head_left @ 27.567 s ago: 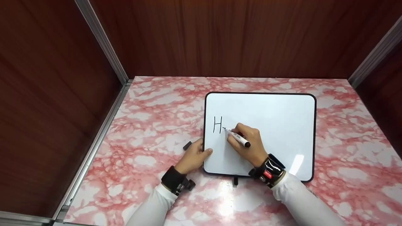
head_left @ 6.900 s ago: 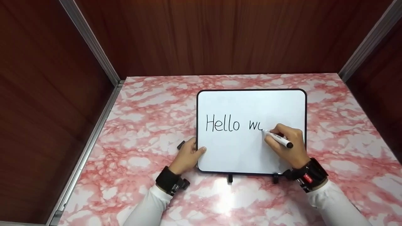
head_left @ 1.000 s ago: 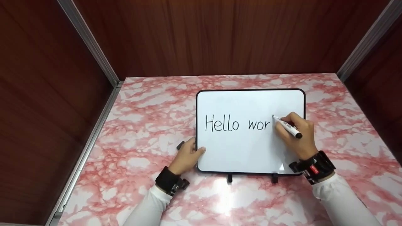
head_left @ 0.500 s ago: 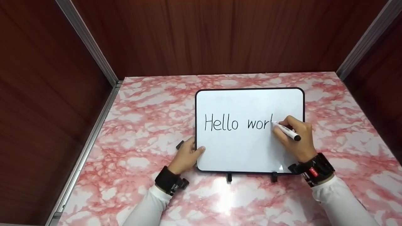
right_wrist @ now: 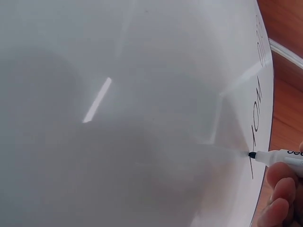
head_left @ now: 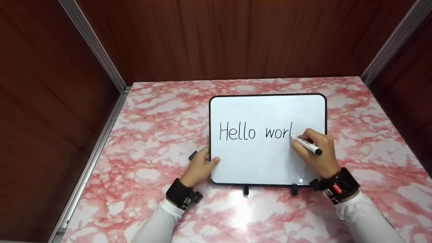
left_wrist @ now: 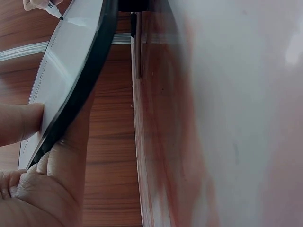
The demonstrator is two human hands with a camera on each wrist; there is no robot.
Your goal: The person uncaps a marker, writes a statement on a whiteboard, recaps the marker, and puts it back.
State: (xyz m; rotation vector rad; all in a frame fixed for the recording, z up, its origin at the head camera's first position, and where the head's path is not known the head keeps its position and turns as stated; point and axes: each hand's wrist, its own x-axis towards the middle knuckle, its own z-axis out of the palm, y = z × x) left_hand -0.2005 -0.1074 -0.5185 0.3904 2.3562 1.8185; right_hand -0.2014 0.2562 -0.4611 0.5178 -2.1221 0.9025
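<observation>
Marker (head_left: 307, 145): its tip is sliding lower than half a second ago, so the last letter (head_left: 291, 129), an "l", is growing longer.
Right hand (head_left: 319, 153): it is pinching the marker with bent fingers.
Left hand (head_left: 199, 167): it is gripping the whiteboard's left edge, thumb in front, well apart from the other hand.
Whiteboard (head_left: 253, 162): it is standing on the table (head_left: 152, 135), a bit nearer the right edge than the left, and is showing "Hello worl".
Black feet (head_left: 246, 189): two are poking out under the whiteboard's bottom edge.
Wobbly line: hard pushing or a loose left grip could be making the whiteboard slip, turning the "l" crooked.
Smudge: a side of the right hand rubbing back over the letters could be smearing them.
</observation>
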